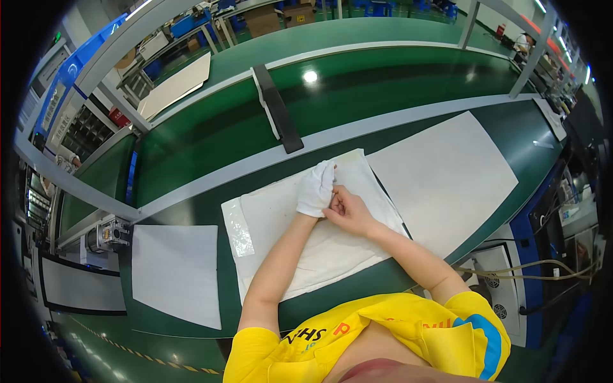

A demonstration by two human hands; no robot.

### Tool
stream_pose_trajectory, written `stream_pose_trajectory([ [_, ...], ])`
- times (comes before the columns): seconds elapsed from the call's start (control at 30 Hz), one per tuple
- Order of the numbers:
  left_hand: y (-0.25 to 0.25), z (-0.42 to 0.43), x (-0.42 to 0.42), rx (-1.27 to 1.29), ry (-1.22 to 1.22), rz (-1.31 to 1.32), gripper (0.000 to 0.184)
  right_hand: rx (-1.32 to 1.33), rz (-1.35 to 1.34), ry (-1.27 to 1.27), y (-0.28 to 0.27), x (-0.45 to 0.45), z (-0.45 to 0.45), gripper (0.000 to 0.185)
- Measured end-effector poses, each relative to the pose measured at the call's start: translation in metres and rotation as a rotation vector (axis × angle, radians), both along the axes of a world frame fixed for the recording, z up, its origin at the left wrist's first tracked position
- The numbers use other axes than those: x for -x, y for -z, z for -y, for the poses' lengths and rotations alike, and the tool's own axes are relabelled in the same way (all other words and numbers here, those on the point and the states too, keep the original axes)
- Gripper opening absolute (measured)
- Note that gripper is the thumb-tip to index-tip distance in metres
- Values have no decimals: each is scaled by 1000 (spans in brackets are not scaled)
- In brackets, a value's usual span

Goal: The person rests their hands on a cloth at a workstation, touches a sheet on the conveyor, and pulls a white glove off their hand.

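Note:
My left hand [314, 190] wears a white glove [311, 201] that reaches to the wrist. Its fingers point away from me, loosely extended, and a bit of bare fingertip shows at the far end. My bare right hand [350, 212] is beside it, thumb and curled fingers pinching the glove near its cuff. Both hands are above a white padded sheet [345, 252] on the green table. A strip of clear shiny tape [239, 230] lies along the sheet's left side.
A white board [175, 271] lies to the left and a larger one [447, 179] to the right. Behind the table's metal rail runs a green conveyor [383, 76], with a black-and-white bracket [276, 112] across it. Cables [530, 271] hang at the right.

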State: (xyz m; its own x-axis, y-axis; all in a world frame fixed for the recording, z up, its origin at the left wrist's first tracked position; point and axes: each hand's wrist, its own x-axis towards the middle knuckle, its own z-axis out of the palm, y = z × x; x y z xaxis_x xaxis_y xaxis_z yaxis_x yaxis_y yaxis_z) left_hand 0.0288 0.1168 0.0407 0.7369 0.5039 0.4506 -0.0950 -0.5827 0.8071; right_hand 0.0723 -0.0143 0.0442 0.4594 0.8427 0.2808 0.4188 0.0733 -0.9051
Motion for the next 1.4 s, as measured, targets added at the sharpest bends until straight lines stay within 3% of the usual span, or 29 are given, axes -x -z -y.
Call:
stream_pose_trajectory([
  [0.47,-5,3,1,70,-9,-18,26,-13,23,-8,3,0,0,45],
  [0.8,-2,1,1,-34,-25,3,29,-14,16,-8,3,0,0,48],
  [1.1,-1,1,0,-125,-18,42,30,1,-7,-31,5,-2,1,43],
  [1.4,-1,1,1,-57,-12,19,29,-51,18,-20,13,-5,0,34],
])
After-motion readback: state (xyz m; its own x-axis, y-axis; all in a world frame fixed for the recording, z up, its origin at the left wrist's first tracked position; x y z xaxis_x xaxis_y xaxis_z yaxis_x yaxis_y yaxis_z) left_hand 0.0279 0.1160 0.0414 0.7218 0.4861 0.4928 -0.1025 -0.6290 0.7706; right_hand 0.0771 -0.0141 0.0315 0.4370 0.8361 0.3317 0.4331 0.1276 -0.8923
